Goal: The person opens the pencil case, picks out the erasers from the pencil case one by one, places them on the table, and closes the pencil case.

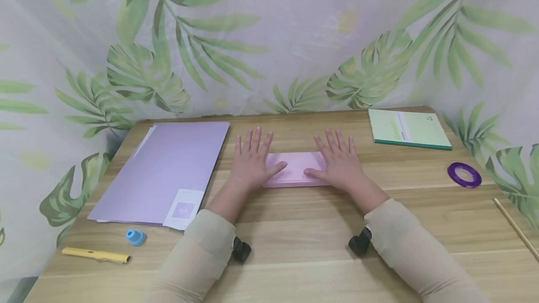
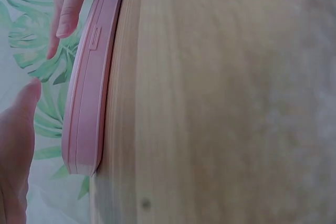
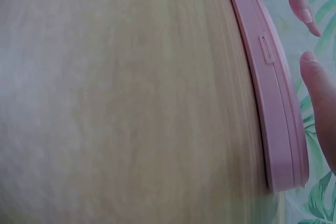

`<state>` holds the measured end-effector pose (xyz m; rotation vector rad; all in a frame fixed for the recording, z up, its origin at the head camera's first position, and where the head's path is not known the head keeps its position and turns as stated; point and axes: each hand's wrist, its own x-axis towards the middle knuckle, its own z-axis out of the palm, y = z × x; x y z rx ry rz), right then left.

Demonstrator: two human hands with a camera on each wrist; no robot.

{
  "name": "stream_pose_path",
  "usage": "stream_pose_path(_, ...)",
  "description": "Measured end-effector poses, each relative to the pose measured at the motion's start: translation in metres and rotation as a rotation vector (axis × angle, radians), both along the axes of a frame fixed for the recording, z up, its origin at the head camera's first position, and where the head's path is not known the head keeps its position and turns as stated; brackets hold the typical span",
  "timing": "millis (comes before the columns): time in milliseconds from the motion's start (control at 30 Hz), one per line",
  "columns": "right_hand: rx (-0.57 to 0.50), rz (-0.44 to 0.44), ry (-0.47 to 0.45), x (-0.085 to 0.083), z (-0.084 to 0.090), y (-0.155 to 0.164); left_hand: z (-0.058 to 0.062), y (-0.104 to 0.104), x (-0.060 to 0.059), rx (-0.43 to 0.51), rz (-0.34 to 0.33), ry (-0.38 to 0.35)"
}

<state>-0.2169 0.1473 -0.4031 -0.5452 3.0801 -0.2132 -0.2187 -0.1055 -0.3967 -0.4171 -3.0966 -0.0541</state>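
Note:
A pink pencil case (image 1: 294, 167) with a lid seam and a small front latch lies closed on the wooden table, its long side facing me. My left hand (image 1: 251, 159) is over its left end and my right hand (image 1: 340, 162) over its right end, fingers straight and spread, thumbs pointing inward. In the left wrist view a gap shows between the thumb (image 2: 23, 103) and the case (image 2: 86, 87). The right wrist view likewise has the thumb (image 3: 315, 77) apart from the case's lid (image 3: 283, 77). Neither hand holds anything.
Left of the hands lie a purple folder (image 1: 164, 172), a small blue cap-like piece (image 1: 135, 237) and a yellow pen (image 1: 96, 255). On the right are a green notebook (image 1: 408, 128), a purple tape roll (image 1: 452, 174) and a thin wooden stick (image 1: 516, 229). A leaf-patterned curtain (image 1: 294, 36) hangs behind.

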Motion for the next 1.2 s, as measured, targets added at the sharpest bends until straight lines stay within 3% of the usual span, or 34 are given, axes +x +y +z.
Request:
stream_pose_path(267, -0.102, 0.061, -0.026, 0.000, -0.006, 0.010, -0.001, -0.006, 0.003, 0.051, -0.025, -0.011)
stream_pose_path(367, -0.158, 0.099, -0.061, 0.001, -0.011, 0.018, -0.010, -0.013, 0.006, 0.174, -0.071, -0.018)
stream_pose_path(467, -0.199, 0.112, -0.116, 0.002, -0.015, 0.024, -0.023, -0.020, 0.009, 0.346, -0.101, -0.071)
stream_pose_path(567, -0.222, 0.104, -0.156, 0.002, -0.018, 0.027, -0.034, -0.025, 0.011, 0.503, -0.093, -0.136)
stream_pose_path(667, -0.220, 0.111, -0.152, 0.001, -0.019, 0.028, -0.042, -0.028, 0.011, 0.591, -0.065, -0.185)
stream_pose_path(900, -0.174, 0.165, -0.076, 0.000, -0.021, 0.032, -0.046, -0.028, 0.013, 0.692, -0.021, -0.236)
stream_pose_path(1200, -0.200, 0.179, -0.080, -0.003, -0.019, 0.034, -0.044, -0.027, 0.014, 0.714, -0.005, -0.273)
